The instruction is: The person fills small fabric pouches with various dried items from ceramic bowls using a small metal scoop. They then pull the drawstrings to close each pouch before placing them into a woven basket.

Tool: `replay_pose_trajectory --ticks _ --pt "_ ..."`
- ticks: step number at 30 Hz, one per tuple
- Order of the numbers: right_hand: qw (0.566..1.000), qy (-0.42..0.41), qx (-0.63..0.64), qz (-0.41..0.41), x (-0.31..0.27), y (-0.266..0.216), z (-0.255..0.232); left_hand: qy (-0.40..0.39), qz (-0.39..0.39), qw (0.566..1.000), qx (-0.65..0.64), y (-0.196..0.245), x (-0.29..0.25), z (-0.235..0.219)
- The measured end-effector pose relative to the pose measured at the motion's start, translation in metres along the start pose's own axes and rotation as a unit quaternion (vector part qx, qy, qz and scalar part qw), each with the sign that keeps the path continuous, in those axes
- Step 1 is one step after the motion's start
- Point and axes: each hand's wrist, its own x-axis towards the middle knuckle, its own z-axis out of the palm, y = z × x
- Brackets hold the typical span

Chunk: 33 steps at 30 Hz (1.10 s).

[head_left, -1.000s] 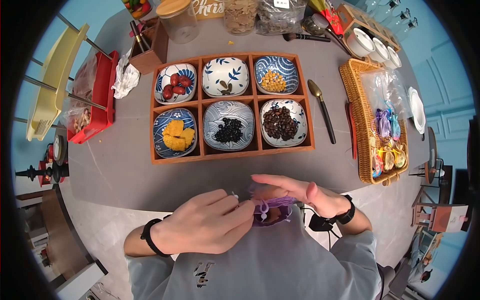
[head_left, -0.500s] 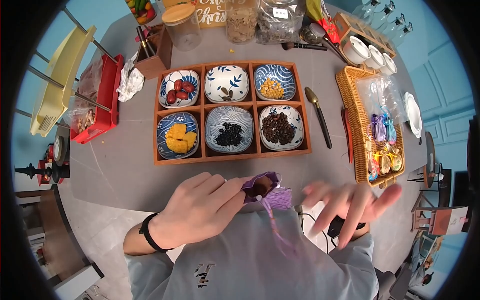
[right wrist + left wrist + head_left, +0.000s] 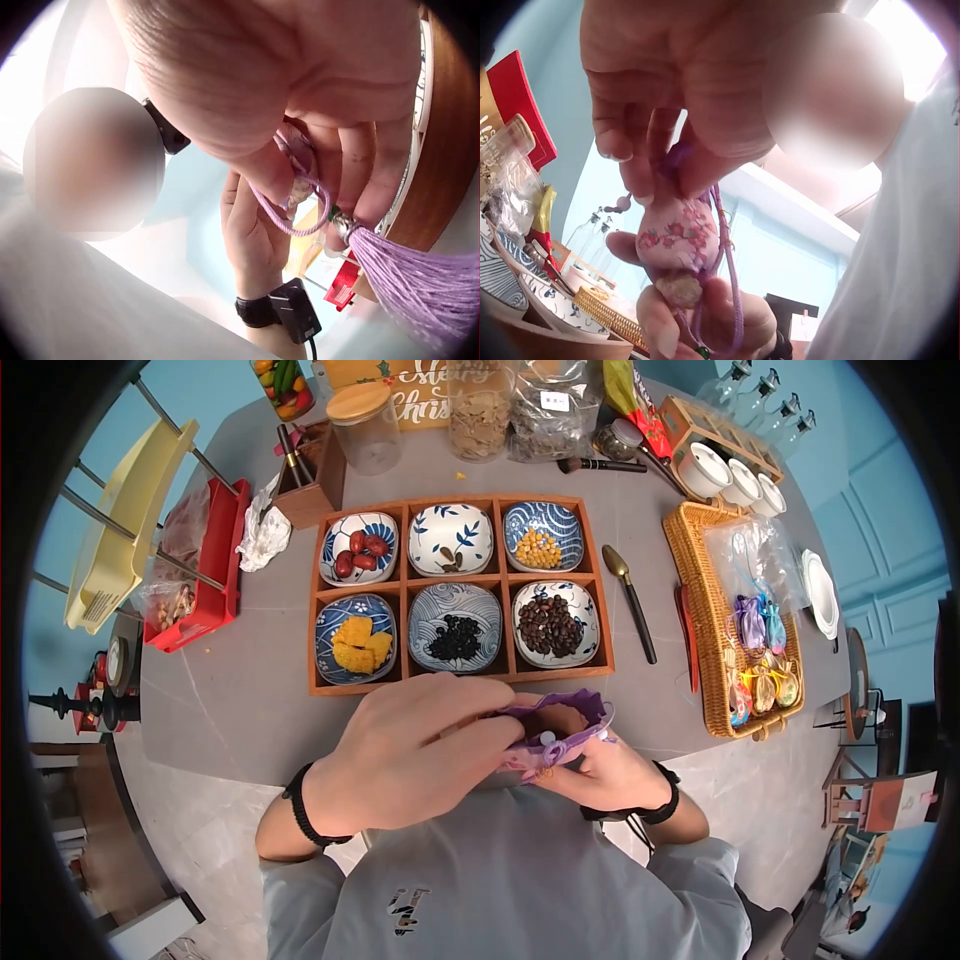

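Observation:
My left hand (image 3: 410, 750) pinches the rim of a small drawstring pouch (image 3: 585, 712), whose purple mouth gapes in the head view. In the left wrist view the pouch's body (image 3: 682, 236) is pale pink with red blossoms, and a lilac cord (image 3: 733, 285) hangs beside it. From below and the right, my right hand (image 3: 620, 778) grips the pouch's lower end between thumb and fingers. A long lilac tassel (image 3: 412, 274) with a green bead hangs by the right fingers in the right wrist view. The pouch's inside looks brownish and shadowed.
Beyond the hands stands a wooden divided tray (image 3: 460, 687) with dishes of red dates, yellow pieces, black beans, brown beans and corn kernels. A spoon (image 3: 630, 605) lies right of it, then a wicker basket (image 3: 690, 600) of small pouches. A red bin (image 3: 215, 595) stands left.
The right hand, off the pouch and spread half a second ago, has come back to hold its lower end. The pouch has moved slightly right and its mouth now faces up.

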Motion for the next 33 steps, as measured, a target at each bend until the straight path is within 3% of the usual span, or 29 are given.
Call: replay_pose_trajectory --ticks 3,4,6,7,9,11,12,13,14,15,17,21,24,25,28,33 --pt "0.985 0.047 0.141 0.087 0.003 -0.007 0.01 0.016 -0.068 0.997 -0.021 0.005 -0.004 -0.008" --pt "0.978 0.067 0.168 0.101 0.005 -0.008 0.013 0.064 -0.096 0.991 -0.069 0.005 -0.008 -0.002" --pt "0.985 0.111 0.122 0.051 0.009 0.0 0.02 0.158 -0.149 0.963 -0.162 0.001 -0.02 0.02" --pt "0.985 0.135 0.103 0.029 0.01 0.006 0.025 0.113 -0.151 0.969 -0.157 0.002 -0.022 0.027" --pt "0.985 0.17 0.036 -0.023 0.017 0.01 0.031 0.125 -0.177 0.954 -0.207 0.01 -0.019 0.042" --pt "0.976 0.166 -0.135 -0.031 0.019 0.01 0.033 0.164 -0.199 0.918 -0.302 0.02 -0.017 0.067" --pt "0.983 0.123 -0.138 0.006 0.019 0.008 0.033 0.18 -0.187 0.922 -0.287 0.02 -0.015 0.073" --pt "0.993 0.119 -0.018 -0.013 0.013 0.02 0.037 0.196 -0.175 0.926 -0.271 0.02 -0.015 0.077" --pt "0.993 0.118 0.008 -0.025 0.015 0.021 0.038 0.211 -0.161 0.93 -0.256 0.02 -0.015 0.078" --pt "0.992 0.116 0.034 -0.038 0.018 0.02 0.04 0.203 -0.2 0.922 -0.264 0.021 -0.015 0.075" --pt "0.986 0.12 -0.106 -0.05 0.023 0.008 0.041 0.199 -0.215 0.917 -0.27 0.017 -0.019 0.075" --pt "0.975 0.1 -0.174 -0.1 0.026 0.007 0.041 0.236 -0.175 0.902 -0.315 0.01 -0.03 0.078" --pt "0.978 0.109 -0.149 -0.102 0.02 0.009 0.045 0.231 -0.199 0.886 -0.349 0.011 -0.038 0.07" --pt "0.977 0.119 -0.146 -0.097 0.017 0.008 0.045 0.193 -0.188 0.903 -0.335 0.006 -0.04 0.058" --pt "0.982 0.142 -0.075 -0.103 0.011 0.016 0.042 0.233 -0.217 0.898 -0.303 0.004 -0.05 0.038" --pt "0.989 0.134 -0.003 -0.057 -0.003 0.018 0.029 0.335 -0.317 0.814 -0.353 -0.013 -0.067 -0.028"
